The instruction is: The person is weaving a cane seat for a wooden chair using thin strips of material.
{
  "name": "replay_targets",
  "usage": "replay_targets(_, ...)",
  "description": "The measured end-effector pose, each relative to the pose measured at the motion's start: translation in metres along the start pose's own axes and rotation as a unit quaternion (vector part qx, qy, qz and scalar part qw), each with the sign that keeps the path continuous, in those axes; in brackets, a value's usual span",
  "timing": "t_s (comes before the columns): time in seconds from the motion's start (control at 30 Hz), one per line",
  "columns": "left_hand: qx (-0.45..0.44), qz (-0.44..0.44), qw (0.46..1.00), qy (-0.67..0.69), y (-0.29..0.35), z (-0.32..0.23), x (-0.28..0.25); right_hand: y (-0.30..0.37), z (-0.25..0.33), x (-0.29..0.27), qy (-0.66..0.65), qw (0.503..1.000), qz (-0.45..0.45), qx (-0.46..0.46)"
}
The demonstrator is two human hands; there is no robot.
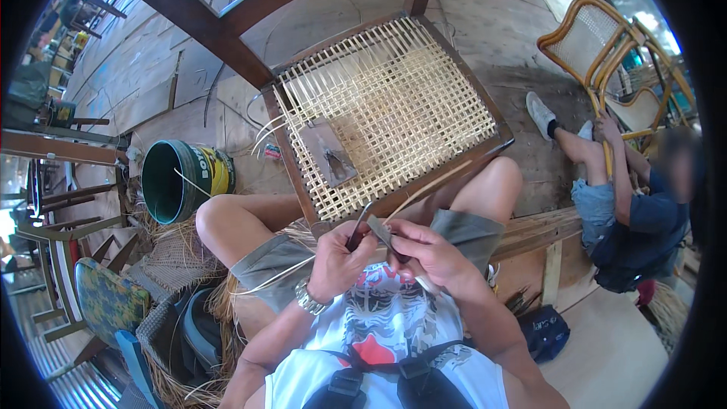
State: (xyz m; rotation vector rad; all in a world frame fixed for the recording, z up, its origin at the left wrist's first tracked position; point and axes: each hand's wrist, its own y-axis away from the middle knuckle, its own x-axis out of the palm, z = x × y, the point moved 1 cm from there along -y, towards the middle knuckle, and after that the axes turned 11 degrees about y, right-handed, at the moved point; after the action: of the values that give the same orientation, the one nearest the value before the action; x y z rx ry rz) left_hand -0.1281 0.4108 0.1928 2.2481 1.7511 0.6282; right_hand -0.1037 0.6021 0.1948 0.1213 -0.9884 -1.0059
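Both of my hands are close together above my lap, just short of the chair's front rail. My left hand (338, 263), with a metal watch on its wrist, is closed round a thin dark tool (358, 232) with a narrow tip. My right hand (433, 256) pinches a flat grey bar (381, 232) that slants toward the tool; its exact kind is unclear. A pale cane strand (424, 191) rises from my right hand toward the chair. Ahead lies the woven cane seat (424, 98) in its dark wooden frame. A small board (322, 144) with pliers (338, 160) rests on the weave.
A green bucket (168, 182) stands at left, beside loose cane strips and stacked chair parts. A patterned cushion (112, 299) is nearer. At right, another person (632, 212) sits holding a rattan chair (587, 38). A dark bag (545, 333) lies by my right elbow.
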Motion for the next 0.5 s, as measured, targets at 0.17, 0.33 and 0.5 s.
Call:
replay_targets(0.17, 0.016, -0.017, 0.996, -0.090, -0.005, 0.006, 0.002, -0.008, -0.006, -0.010, 0.004, 0.997, -0.068, -0.022)
replay_targets(0.33, 0.066, -0.006, 0.993, -0.100, -0.011, 0.004, 0.007, -0.004, -0.011, -0.010, -0.043, 0.996, -0.075, -0.011)
replay_targets(0.5, 0.079, 0.011, 0.990, -0.114, -0.015, 0.000, 0.005, -0.004, -0.001, -0.008, -0.038, 0.995, -0.088, -0.022)
